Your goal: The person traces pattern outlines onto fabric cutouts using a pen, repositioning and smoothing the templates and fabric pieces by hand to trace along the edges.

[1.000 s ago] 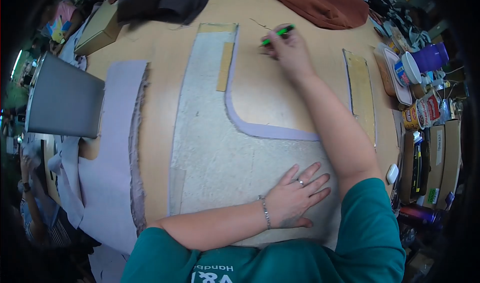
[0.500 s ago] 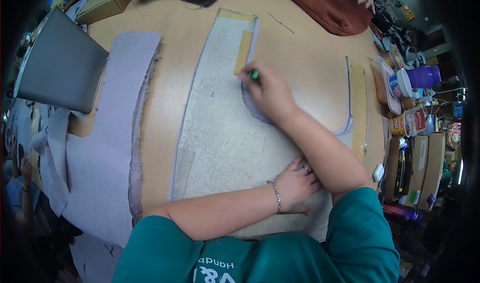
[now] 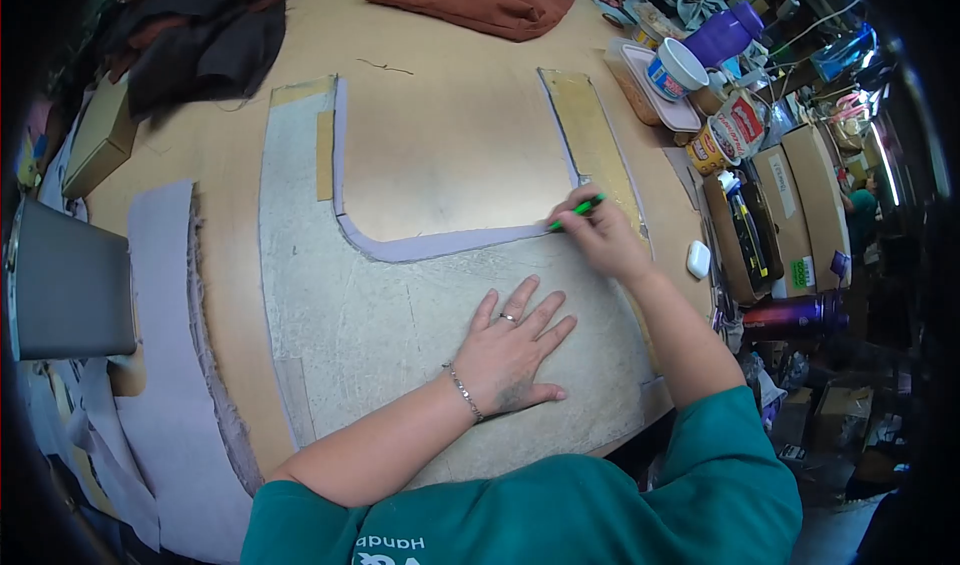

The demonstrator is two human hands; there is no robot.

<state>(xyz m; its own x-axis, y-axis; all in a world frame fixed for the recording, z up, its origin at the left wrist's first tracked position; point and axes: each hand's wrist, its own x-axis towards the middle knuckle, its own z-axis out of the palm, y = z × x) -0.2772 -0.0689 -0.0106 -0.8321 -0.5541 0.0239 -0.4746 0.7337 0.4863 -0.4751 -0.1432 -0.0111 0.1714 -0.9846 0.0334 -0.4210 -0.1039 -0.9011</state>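
A pale grey, worn pattern board with a deep U-shaped cut-out lies on lavender fabric, which shows as a band along the inner curve. My left hand presses palm-down on the board, fingers spread, with a ring on one finger and a chain bracelet at the wrist. In my right hand is a green pen, pinched between the fingers. Its tip meets the fabric band near the right end of the curve. Tan strips cover parts of the board's two upper arms.
More lavender fabric with a frayed edge lies left, beside a grey bin. Brown cloth and dark cloth lie at the far side. Tubs, a white case and a box of pens line the right.
My right hand has moved with the pen from the inner left edge around to the right side of the curve. My left hand's fingers are now more spread. The view has shifted.
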